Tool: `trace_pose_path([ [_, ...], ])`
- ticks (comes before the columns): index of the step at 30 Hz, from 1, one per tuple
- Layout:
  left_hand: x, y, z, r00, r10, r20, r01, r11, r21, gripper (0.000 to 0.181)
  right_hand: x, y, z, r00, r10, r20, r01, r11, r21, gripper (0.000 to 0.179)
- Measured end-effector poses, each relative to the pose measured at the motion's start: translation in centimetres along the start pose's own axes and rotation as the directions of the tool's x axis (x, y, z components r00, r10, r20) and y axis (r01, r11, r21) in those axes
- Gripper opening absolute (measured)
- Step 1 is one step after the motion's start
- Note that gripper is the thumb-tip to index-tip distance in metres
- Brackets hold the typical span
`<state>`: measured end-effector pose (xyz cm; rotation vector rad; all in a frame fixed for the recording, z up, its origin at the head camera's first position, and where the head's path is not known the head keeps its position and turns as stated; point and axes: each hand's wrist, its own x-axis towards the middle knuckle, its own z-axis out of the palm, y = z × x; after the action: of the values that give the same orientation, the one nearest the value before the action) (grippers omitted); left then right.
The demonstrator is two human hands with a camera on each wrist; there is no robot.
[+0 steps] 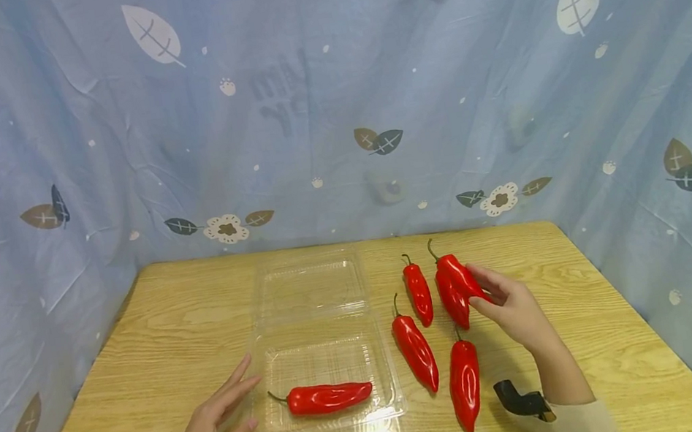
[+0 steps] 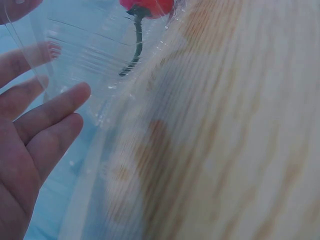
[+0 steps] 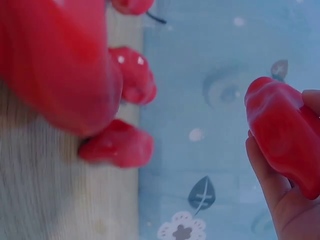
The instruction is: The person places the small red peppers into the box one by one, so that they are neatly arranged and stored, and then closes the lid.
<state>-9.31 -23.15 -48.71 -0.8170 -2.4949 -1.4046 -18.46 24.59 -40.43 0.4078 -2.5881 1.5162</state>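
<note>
My right hand (image 1: 510,305) grips a red chili pepper (image 1: 458,275) with a green stem between thumb and fingers. In the right wrist view the held pepper (image 3: 285,132) is clear of the table. In the head view it overlaps another red pepper (image 1: 451,301) lying on the table. My left hand (image 1: 206,431) has its fingers extended at the left side of a clear plastic clamshell box (image 1: 316,331), with the fingertips right at its wall. The box lies opened flat, lid side away from me. One red pepper (image 1: 328,398) lies sideways in its near half, stem to the left.
Several more red peppers lie right of the box: one at the back (image 1: 420,294), one nearer the box (image 1: 415,354) and one in front (image 1: 466,385). The wooden table (image 1: 181,320) ends at a blue patterned curtain (image 1: 304,104) behind and at both sides.
</note>
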Motion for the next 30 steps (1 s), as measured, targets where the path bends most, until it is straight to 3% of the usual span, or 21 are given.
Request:
trace_pose_path([
  [9, -0.2, -0.1, 0.0, 1.000, 0.008, -0.011, -0.008, 1.000, 0.022, 0.054, 0.0, -1.5, 1.6, 0.999, -0.033, 0.040, 0.032, 0.999, 0.038, 0.052],
  [15, -0.2, -0.1, -0.1, 1.000, 0.003, -0.017, -0.003, 1.000, 0.013, 0.053, 0.2, -1.9, 2.8, 0.996, -0.032, 0.088, 0.022, 0.993, 0.115, 0.052],
  [24, 0.1, -0.3, 0.2, 1.000, 0.000, 0.016, 0.000, 1.000, -0.007, 0.053, -0.1, -3.1, 4.6, 0.989, -0.080, 0.127, 0.056, 0.982, 0.180, 0.053],
  [30, -0.1, -0.3, 0.0, 1.000, 0.013, 0.004, -0.014, 0.999, 0.038, 0.054, 0.4, -4.0, 6.4, 0.978, -0.108, 0.178, 0.073, 0.979, 0.191, 0.054],
])
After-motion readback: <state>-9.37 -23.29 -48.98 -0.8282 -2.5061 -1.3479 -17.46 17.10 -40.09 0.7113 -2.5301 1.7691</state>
